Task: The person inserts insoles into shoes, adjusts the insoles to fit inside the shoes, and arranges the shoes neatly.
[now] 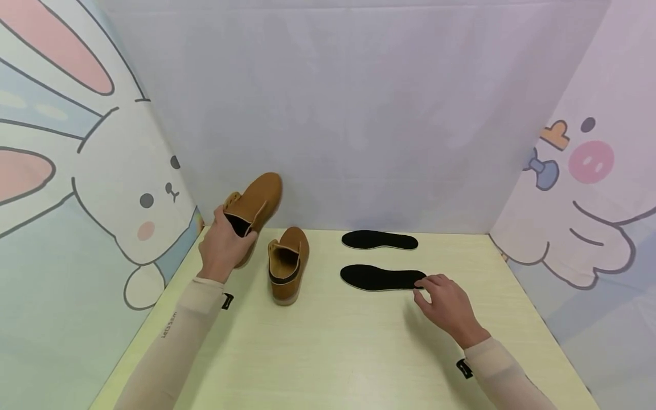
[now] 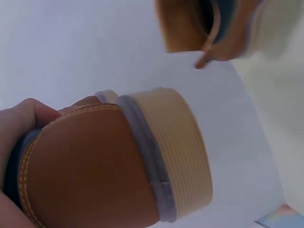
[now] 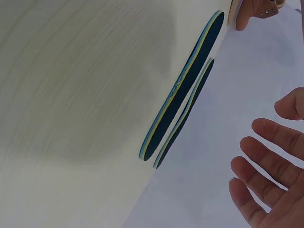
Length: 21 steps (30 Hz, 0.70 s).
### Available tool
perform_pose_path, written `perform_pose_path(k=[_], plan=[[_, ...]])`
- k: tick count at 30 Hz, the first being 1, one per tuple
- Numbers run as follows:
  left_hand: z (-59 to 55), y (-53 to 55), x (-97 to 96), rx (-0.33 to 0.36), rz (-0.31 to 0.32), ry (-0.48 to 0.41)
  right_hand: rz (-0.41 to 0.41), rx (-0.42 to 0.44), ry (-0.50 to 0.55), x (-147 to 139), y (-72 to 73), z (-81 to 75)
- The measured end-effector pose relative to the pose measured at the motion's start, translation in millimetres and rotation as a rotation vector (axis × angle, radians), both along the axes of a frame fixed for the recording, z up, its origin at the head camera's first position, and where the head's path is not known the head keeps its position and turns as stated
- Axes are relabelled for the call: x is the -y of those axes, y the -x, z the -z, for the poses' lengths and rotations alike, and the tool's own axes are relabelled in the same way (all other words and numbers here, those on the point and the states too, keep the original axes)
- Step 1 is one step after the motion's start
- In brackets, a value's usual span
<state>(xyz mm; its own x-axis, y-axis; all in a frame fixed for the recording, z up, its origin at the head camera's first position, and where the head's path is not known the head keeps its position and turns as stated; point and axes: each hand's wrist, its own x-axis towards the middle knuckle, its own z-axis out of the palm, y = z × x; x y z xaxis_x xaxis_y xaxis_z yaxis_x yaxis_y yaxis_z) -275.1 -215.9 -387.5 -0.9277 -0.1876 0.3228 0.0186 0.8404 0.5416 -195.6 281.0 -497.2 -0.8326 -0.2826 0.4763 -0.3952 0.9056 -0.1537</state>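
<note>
My left hand [image 1: 224, 246] grips a brown lace-up shoe [image 1: 260, 196] by its collar, thumb on one side and fingers on the other. The shoe is raised and tilted, toe pointing up and away; its heel and pale ribbed sole [image 2: 175, 152] show close in the left wrist view. Beside it a matching brown shoe [image 1: 288, 267] stands upright on the table. My right hand [image 1: 447, 304] hovers with parted, slightly bent fingers by the narrow end of the nearer black insole [image 1: 379, 278]. In the right wrist view its fingers are apart from the insoles and hold nothing.
A second black insole [image 1: 379, 240] lies behind the nearer one, roughly parallel to it. The pale wooden table [image 1: 328, 353] ends at a plain light fabric wall [image 1: 348, 125]. Cartoon-printed panels [image 1: 118, 188] rise along the left and right sides.
</note>
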Motion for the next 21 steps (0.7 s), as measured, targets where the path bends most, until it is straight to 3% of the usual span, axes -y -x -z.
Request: perform_pose_path(k=[5, 10, 15, 21], plan=[[-19.1, -10.1, -20.2, -0.053, 0.057, 0.019, 0.006, -0.005, -0.001, -1.9, -2.3, -2.5], [-25.9, -19.9, -40.4, -0.114, 0.144, 0.046, 0.016, 0.002, -0.005, -5.8, -5.1, -1.8], [-23.7, -25.8, -61.3, -0.099, 0.267, 0.052, 0.025, -0.005, -0.004, -10.0, -5.7, 0.2], [-8.6, -31.4, -84.1, -0.07, 0.417, 0.087, 0.034, -0.008, -0.004, -13.7, -5.9, 2.6]])
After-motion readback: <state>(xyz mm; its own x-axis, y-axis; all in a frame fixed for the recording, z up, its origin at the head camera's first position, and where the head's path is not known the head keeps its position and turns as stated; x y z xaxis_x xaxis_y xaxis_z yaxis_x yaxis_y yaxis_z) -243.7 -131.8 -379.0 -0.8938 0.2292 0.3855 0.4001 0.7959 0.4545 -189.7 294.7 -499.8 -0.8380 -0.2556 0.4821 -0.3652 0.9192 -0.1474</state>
